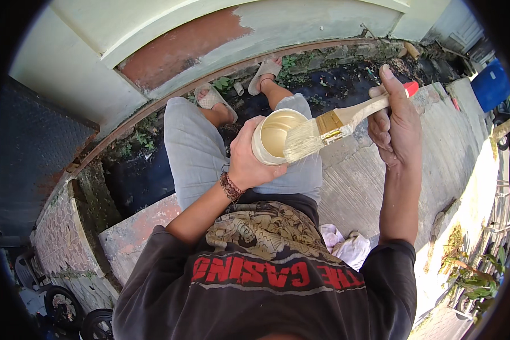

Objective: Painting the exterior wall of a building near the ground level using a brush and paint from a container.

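Observation:
My left hand (247, 154) is wrapped round a small paint can (262, 148) with pale cream paint coating its inner wall. Between the thumb and fingers of my right hand (399, 122) is a wide paintbrush (357, 113) with a pale handle and a red tip. Its paint-coated bristles (301, 140) lie across the can's right rim, pointing left. The can is tilted so its inside shows. Beyond my feet, the low wall (277, 25) carries a reddish-brown painted patch (181, 48) beside a pale grey-white stretch.
A dark gutter (139, 181) runs between my seat and the wall, with weeds along its edge. Rough concrete (345, 187) extends to the right. A crumpled whitish cloth (351, 249) lies by my right side. A blue barrel (490, 85) stands at the far right.

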Available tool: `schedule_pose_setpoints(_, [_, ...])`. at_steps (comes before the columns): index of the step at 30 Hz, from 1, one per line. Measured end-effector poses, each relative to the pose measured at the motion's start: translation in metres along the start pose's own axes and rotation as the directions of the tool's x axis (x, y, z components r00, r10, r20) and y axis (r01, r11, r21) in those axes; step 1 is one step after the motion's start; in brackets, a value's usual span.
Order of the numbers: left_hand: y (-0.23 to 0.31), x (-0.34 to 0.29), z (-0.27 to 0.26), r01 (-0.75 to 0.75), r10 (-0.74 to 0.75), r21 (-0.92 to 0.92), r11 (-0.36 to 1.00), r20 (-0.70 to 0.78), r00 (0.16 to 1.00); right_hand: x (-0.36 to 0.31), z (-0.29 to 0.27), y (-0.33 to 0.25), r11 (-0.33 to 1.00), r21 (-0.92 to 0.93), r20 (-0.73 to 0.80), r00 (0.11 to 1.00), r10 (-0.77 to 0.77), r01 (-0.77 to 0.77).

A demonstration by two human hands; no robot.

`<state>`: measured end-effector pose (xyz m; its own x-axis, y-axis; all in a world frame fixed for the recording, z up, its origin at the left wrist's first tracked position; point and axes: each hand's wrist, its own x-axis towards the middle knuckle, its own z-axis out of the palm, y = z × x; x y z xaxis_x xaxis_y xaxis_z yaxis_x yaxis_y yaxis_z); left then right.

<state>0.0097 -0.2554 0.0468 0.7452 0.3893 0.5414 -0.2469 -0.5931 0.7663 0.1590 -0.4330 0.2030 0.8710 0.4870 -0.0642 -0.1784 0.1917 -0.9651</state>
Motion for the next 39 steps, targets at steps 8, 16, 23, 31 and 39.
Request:
schedule_pose_setpoints(8, [-0.003,-0.009,0.011,0.054,-0.053,0.034,0.998,-0.018,0.998,0.004,0.008,0.024,0.974,-0.222,-0.115,0.993,0.028,-0.053])
schedule_pose_setpoints(16, [-0.009,-0.007,0.017,0.026,-0.023,0.107,0.994,-0.028,0.999,0.0,0.027,0.03,0.827,-0.511,0.041,0.968,-0.248,0.233])
schedule_pose_setpoints(23, [-0.005,-0.004,0.018,0.081,-0.079,0.044,0.996,-0.04,0.996,0.001,0.052,0.056,0.619,-0.583,0.356,0.85,-0.388,0.526])
schedule_pose_setpoints(31, [-0.005,0.004,0.017,0.023,-0.012,0.06,0.998,-0.189,0.982,0.008,0.061,0.056,0.552,-0.627,0.403,0.835,-0.375,0.55])
schedule_pose_setpoints(39, [-0.007,0.008,0.016,0.028,-0.013,0.065,0.998,-0.219,0.976,0.006,0.063,0.046,0.48,-0.688,0.457,0.838,-0.298,0.545])
